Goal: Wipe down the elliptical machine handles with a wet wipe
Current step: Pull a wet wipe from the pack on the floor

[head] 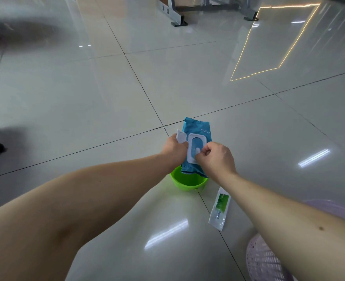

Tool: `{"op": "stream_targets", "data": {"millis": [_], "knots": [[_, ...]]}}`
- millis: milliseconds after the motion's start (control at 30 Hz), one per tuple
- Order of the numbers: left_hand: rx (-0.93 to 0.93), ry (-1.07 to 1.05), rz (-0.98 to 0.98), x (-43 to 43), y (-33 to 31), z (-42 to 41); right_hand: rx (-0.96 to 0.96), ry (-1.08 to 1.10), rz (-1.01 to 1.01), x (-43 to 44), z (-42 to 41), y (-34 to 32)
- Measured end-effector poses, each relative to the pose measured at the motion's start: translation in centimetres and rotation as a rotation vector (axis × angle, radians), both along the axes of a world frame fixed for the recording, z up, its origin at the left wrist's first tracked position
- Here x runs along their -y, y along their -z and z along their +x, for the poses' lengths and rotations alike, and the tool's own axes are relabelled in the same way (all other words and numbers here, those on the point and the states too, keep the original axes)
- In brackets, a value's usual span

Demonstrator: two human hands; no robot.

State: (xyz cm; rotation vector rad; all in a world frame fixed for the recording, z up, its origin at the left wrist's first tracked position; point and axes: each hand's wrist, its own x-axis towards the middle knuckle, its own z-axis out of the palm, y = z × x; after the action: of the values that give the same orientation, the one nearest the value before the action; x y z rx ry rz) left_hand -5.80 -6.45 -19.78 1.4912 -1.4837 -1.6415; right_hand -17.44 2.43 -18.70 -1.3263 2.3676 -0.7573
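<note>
Bright, even indoor light fills the scene, and a glossy pale tiled floor (106, 98) reflects it like a mirror. At upper right a thin glowing yellow outline (254, 74), reflected strip lighting, shines on the tiles. Short white streaks (313, 158) of glare lie at the right and below centre. A broad, soft dark shadow (25, 33) smudges the upper left corner, where detail is blurred. At the centre the left hand (175, 148), the right hand (214, 157) and the blue pack of wipes (196, 126) they grip are sharp and evenly lit, without hard shadows. The wide-angle lens stretches the forearms (66, 209) very large toward the bottom corners.
</note>
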Motion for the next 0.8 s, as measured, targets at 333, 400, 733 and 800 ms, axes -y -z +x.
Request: {"op": "stream_targets", "data": {"millis": [333, 400, 733, 800], "knots": [[0.051, 0.072, -0.082, -0.5, -1.2, 0.1, 0.324, 0.152, -0.242, 0.0, -1.0, -2.3], [0.075, 0.119, -0.129, -0.7, -1.6, 0.0, 0.388, 0.206, -0.258, 0.3, -1.3, -2.8], [0.137, 0.136, -0.170, -0.9, -2.5, 0.1, 0.307, 0.097, -0.046, 0.1, -1.8, -2.1], [0.152, 0.141, -0.168, -1.0, -2.5, -0.1, 0.277, 0.063, -0.040, 0.2, -1.6, -2.0]]}}
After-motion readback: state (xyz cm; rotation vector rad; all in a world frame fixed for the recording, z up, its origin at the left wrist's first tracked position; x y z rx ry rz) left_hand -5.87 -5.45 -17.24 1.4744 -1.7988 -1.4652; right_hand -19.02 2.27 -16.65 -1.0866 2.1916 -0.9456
